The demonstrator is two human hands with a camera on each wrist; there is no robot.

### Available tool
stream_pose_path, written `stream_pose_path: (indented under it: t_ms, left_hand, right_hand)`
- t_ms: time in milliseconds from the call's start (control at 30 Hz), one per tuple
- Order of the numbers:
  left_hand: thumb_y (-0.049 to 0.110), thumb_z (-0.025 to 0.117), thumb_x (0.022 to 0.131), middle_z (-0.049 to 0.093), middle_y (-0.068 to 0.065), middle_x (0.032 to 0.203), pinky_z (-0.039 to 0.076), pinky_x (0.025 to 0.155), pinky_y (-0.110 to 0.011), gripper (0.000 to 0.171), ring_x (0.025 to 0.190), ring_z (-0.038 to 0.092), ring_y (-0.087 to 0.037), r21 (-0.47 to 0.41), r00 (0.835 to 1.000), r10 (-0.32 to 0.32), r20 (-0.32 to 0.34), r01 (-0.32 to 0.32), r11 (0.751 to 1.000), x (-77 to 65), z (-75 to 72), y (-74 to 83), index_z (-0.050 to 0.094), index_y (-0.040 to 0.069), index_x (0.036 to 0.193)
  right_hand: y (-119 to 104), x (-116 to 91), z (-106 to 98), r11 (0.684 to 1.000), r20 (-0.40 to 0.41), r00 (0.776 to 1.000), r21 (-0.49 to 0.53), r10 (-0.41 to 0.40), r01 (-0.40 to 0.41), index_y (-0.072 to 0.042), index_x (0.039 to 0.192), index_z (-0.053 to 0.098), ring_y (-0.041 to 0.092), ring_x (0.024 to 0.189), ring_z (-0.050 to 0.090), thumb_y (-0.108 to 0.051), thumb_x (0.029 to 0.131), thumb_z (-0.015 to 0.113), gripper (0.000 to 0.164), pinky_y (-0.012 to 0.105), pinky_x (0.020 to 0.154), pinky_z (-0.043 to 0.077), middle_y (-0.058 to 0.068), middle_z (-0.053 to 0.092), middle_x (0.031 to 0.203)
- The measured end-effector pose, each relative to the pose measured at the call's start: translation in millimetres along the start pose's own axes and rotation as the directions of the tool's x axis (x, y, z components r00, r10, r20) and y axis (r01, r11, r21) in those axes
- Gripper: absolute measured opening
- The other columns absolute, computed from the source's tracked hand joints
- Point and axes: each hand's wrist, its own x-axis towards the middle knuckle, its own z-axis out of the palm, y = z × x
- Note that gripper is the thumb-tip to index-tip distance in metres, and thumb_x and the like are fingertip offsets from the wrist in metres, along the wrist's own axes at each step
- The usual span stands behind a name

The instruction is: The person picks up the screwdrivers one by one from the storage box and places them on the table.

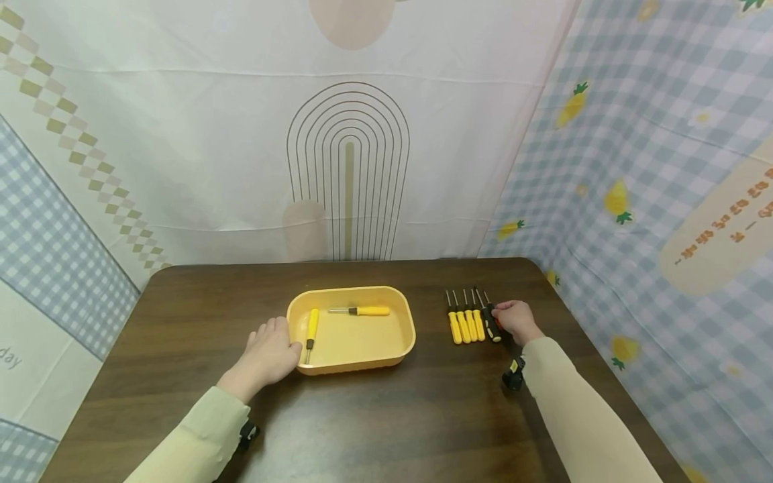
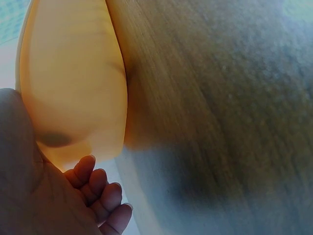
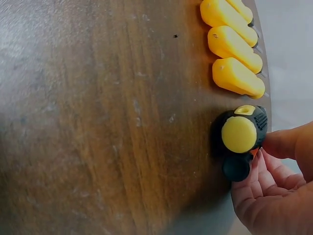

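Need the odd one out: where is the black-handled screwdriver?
In the head view, the black-handled screwdriver lies on the table's right side, rightmost of the yellow screwdrivers, under the right hand.

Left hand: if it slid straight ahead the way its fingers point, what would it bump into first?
Most likely the yellow tray: the left hand already rests by its near-left corner. Just inside that wall lies a yellow screwdriver.

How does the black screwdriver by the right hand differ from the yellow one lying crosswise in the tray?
The black-handled screwdriver has a thick black handle; the crosswise yellow screwdriver has a slim yellow one. The black one lies on the table, touched by the right hand; the yellow one lies in the tray, untouched. Both have metal shafts.
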Motion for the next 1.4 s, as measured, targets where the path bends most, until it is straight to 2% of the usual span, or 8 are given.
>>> stream_pose_path:
  t_ms: [367, 667, 767, 933, 1000, 1167, 1233, 1400]
  left_hand:
    - [0.025, 0.051, 0.089, 0.046, -0.012, 0.091, 0.032, 0.071, -0.043, 0.032, 0.085, 0.044, -0.029, 0.000, 1.000, 0.005, -0.005, -0.005, 1.000, -0.6, 0.3, -0.2, 0.047, -0.004, 0.103]
    - [0.025, 0.051, 0.089, 0.046, -0.012, 0.091, 0.032, 0.072, -0.044, 0.034, 0.085, 0.045, -0.030, 0.000, 1.000, -0.005, 0.001, 0.005, 1.000, -0.1, 0.3, 1.4, 0.047, -0.005, 0.104]
    - [0.026, 0.051, 0.089, 0.046, -0.012, 0.092, 0.032, 0.072, -0.044, 0.034, 0.086, 0.045, -0.030, 0.001, 1.000, -0.008, 0.002, 0.008, 1.000, -0.1, 0.0, 1.6, 0.047, -0.005, 0.104]
    - [0.026, 0.051, 0.089, 0.046, -0.013, 0.092, 0.032, 0.073, -0.044, 0.035, 0.086, 0.045, -0.030, -0.005, 1.000, -0.007, 0.008, 0.007, 1.000, -1.0, -1.9, 2.1, 0.047, -0.005, 0.105]
    - [0.026, 0.051, 0.089, 0.046, -0.013, 0.093, 0.033, 0.073, -0.045, 0.036, 0.086, 0.044, -0.030, -0.009, 1.000, -0.008, 0.010, 0.008, 1.000, -1.2, -2.7, 2.2, 0.047, -0.006, 0.106]
    - [0.026, 0.051, 0.089, 0.046, -0.013, 0.093, 0.033, 0.074, -0.045, 0.036, 0.086, 0.044, -0.030, -0.015, 1.000, -0.012, 0.017, 0.012, 1.000, -1.4, -3.5, 2.1, 0.046, -0.006, 0.107]
    - [0.026, 0.051, 0.089, 0.046, -0.012, 0.092, 0.032, 0.074, -0.045, 0.036, 0.086, 0.044, -0.030, -0.014, 1.000, -0.013, 0.019, 0.013, 1.000, -1.4, -3.2, 2.1, 0.046, -0.005, 0.106]
    - [0.026, 0.051, 0.089, 0.046, -0.012, 0.092, 0.032, 0.073, -0.044, 0.035, 0.086, 0.044, -0.029, -0.012, 1.000, -0.014, 0.021, 0.014, 1.000, -1.1, -2.7, 2.7, 0.046, -0.005, 0.106]
  right_hand:
    - [1, -1, 1, 0.999, -0.012, 1.000, -0.034, -0.021, 0.021, 0.007, 0.117, 0.056, 0.029, 0.093, 0.056, -0.011, 0.096, 0.054, 0.028, 0.035, 0.071, 0.050, 0.023, 0.053, 0.117]
    - [0, -7, -1, 0.998, -0.036, 0.998, -0.024, -0.054, 0.054, 0.006, 0.119, 0.054, 0.025, 0.085, 0.057, -0.019, 0.097, 0.054, 0.033, 0.032, 0.066, 0.050, 0.021, 0.055, 0.110]
    - [-3, -11, -4, 0.997, -0.053, 0.996, -0.030, -0.074, 0.073, 0.006, 0.121, 0.051, 0.028, 0.088, 0.059, -0.022, 0.097, 0.054, 0.037, 0.037, 0.072, 0.050, 0.022, 0.054, 0.113]
    - [-12, -16, -8, 0.989, -0.082, 0.988, -0.064, -0.135, 0.130, 0.003, 0.128, 0.048, 0.036, 0.105, 0.054, -0.034, 0.096, 0.055, 0.050, 0.048, 0.085, 0.045, 0.023, 0.050, 0.124]
    - [-17, -17, -9, 0.986, -0.077, 0.985, -0.065, -0.156, 0.152, 0.000, 0.131, 0.046, 0.036, 0.101, 0.055, -0.041, 0.095, 0.056, 0.055, 0.048, 0.082, 0.047, 0.022, 0.050, 0.126]
    - [-36, -23, -4, 0.981, -0.028, 0.981, -0.021, -0.193, 0.193, -0.004, 0.134, 0.044, 0.039, 0.077, 0.056, -0.051, 0.091, 0.059, 0.065, 0.048, 0.063, 0.049, 0.019, 0.051, 0.123]
    - [-44, -27, 1, 0.976, -0.013, 0.976, -0.022, -0.219, 0.218, -0.005, 0.134, 0.045, 0.037, 0.083, 0.056, -0.053, 0.090, 0.060, 0.067, 0.048, 0.066, 0.049, 0.019, 0.052, 0.123]
    - [-64, -38, 14, 0.959, 0.016, 0.959, -0.036, -0.282, 0.283, -0.007, 0.133, 0.047, 0.031, 0.109, 0.053, -0.057, 0.087, 0.060, 0.068, 0.047, 0.085, 0.046, 0.015, 0.052, 0.122]
